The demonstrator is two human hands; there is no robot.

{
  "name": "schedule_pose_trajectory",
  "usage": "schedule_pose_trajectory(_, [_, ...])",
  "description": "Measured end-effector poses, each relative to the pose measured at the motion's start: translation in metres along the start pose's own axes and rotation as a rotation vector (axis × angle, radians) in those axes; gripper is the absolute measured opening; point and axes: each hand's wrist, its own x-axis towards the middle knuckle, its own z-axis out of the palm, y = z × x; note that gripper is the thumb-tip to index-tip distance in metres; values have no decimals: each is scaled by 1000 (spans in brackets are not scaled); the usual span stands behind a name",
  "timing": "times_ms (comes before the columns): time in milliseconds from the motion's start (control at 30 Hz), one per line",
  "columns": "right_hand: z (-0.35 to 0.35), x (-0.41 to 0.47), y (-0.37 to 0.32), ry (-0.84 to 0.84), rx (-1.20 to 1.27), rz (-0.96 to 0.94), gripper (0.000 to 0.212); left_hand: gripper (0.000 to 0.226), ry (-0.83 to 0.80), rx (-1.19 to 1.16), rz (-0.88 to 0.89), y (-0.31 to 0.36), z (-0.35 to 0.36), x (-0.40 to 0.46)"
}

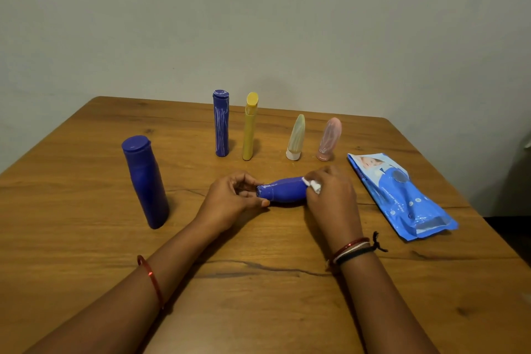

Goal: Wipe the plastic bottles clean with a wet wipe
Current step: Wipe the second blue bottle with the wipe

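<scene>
blue bottle (283, 191), possibly white-streaked, white wipe (313, 184)

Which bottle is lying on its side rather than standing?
The small blue bottle held between both hands; the other five bottles stand upright on the table.

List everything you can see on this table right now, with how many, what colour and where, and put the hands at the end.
large bottle: 1, dark blue, upright, left side of table.
tall bottle: 1, blue with white streaks, upright, back row.
yellow bottle: 1, yellow, upright, beside the tall bottle.
tubes: 2, one pale green, one pink, standing on their caps, back right.
small bottle: 1, blue, held sideways between the hands.
wet wipe: 1, white, pressed on the small bottle.
wipes pack: 1, blue, lying flat, right.
table: 1, brown wood.
left hand: grips the small bottle's cap end.
right hand: holds the wet wipe.
</scene>
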Motion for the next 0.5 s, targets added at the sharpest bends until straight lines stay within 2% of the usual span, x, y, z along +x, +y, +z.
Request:
schedule_pose_trajectory(67, [0, 0, 2, 6, -24, 39, 27, 33, -4, 5, 13, -1, -1, 1])
schedule_pose_trajectory(133, [2, -4, -5, -5, 6, -6, 28, 34, -6, 24, 6, -3, -1, 2])
schedule_pose_trajectory(300, [13, -23, -41, -66, 172, -309, 24, 54, 24, -19, 5, -4, -2, 4])
schedule_pose_trajectory(367, [15, -25, -45, -76, 172, -368, 22, 60, 36, -20, 20, -4, -2, 2])
schedule_pose_trajectory(500, [7, -15, -28, -58, 90, -237, 23, 69, 41, -15, 31, -2, 0, 0])
